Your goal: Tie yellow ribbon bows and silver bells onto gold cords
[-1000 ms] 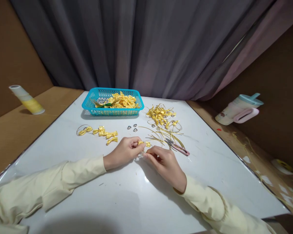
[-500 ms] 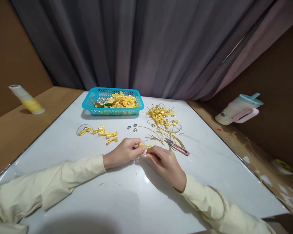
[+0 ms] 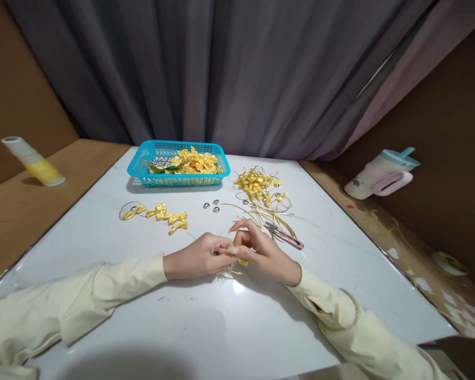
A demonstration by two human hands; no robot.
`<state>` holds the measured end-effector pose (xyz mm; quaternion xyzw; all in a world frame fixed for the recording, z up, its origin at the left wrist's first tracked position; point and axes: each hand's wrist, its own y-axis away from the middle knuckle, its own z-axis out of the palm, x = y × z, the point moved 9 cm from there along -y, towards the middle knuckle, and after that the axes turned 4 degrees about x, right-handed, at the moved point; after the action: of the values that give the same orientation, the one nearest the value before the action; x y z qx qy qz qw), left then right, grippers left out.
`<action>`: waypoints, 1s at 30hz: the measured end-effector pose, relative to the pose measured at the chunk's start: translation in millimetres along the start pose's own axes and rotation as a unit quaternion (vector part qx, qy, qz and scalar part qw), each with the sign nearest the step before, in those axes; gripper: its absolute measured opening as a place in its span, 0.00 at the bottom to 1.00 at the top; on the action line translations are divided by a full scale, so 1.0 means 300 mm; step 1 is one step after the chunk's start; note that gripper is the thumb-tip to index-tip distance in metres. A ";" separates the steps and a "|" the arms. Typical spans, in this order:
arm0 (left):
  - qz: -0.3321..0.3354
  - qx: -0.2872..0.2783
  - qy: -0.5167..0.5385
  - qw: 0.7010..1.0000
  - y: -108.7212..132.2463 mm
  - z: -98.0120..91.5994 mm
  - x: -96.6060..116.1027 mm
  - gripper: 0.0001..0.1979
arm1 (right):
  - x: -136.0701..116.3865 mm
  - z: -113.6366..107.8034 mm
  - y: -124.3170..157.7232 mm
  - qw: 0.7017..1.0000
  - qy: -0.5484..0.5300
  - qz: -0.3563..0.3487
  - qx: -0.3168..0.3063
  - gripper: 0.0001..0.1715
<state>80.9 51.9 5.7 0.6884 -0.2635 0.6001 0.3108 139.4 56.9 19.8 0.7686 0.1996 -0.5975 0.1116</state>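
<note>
My left hand (image 3: 206,257) pinches a small yellow ribbon bow (image 3: 243,262), mostly hidden by fingers. Against the same bow presses the thumb of my right hand (image 3: 266,255), its index finger raised and bent. A thin gold cord loops just below my fingertips. Left of my hands lie several finished-looking yellow bows (image 3: 178,217), one of them with a cord loop (image 3: 121,210). Three silver beads (image 3: 216,209) rest on the table beyond my hands. Close past my right hand are cut gold cords (image 3: 287,224) and small pink-handled scissors or snips (image 3: 291,240).
A blue basket (image 3: 182,182) of yellow bows, silver beads and cords stands at the back of the white table (image 3: 150,327). To its right sits a pile of corded bows (image 3: 255,182). A ribbon roll (image 3: 39,166) stands left, a handled cup (image 3: 370,177) right.
Both hands have come slightly nearer to me. My right index finger has lifted away from the bow, and its thumb has moved over it. The whole view has shifted a little.
</note>
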 end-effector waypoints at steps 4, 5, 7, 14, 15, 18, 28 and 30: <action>-0.004 -0.003 -0.023 1.000 0.005 0.006 0.000 0.10 | 0.014 0.000 0.000 0.996 -0.083 0.025 0.001 0.22; -0.004 -0.006 -0.025 1.000 0.006 0.009 0.000 0.09 | 0.016 0.001 0.000 0.995 -0.097 0.030 0.001 0.22; -0.007 -0.013 -0.020 1.000 0.008 0.013 -0.005 0.08 | 0.015 0.001 0.001 0.993 -0.112 0.035 0.008 0.24; -0.017 -0.029 0.034 0.999 0.004 0.017 -0.012 0.09 | -0.003 -0.016 0.008 0.992 -0.099 0.029 0.073 0.25; -0.016 -0.030 0.035 0.999 0.004 0.016 -0.011 0.10 | -0.005 -0.017 0.008 0.992 -0.100 0.026 0.077 0.24; -0.020 -0.027 0.028 0.999 0.004 0.015 -0.012 0.13 | -0.007 -0.023 0.006 0.991 -0.108 0.020 0.081 0.22; -0.034 -0.032 0.038 0.998 0.005 0.024 -0.019 0.10 | 0.042 -0.001 -0.015 0.980 -0.188 0.069 -0.012 0.27; -0.035 -0.039 0.048 0.997 0.007 0.028 -0.019 0.08 | 0.042 0.016 -0.008 0.976 -0.199 0.081 -0.031 0.30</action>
<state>84.2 44.2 -0.5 0.6551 -0.2474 0.6100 0.3708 136.8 59.3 6.6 0.6445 0.1290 -0.7207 0.2207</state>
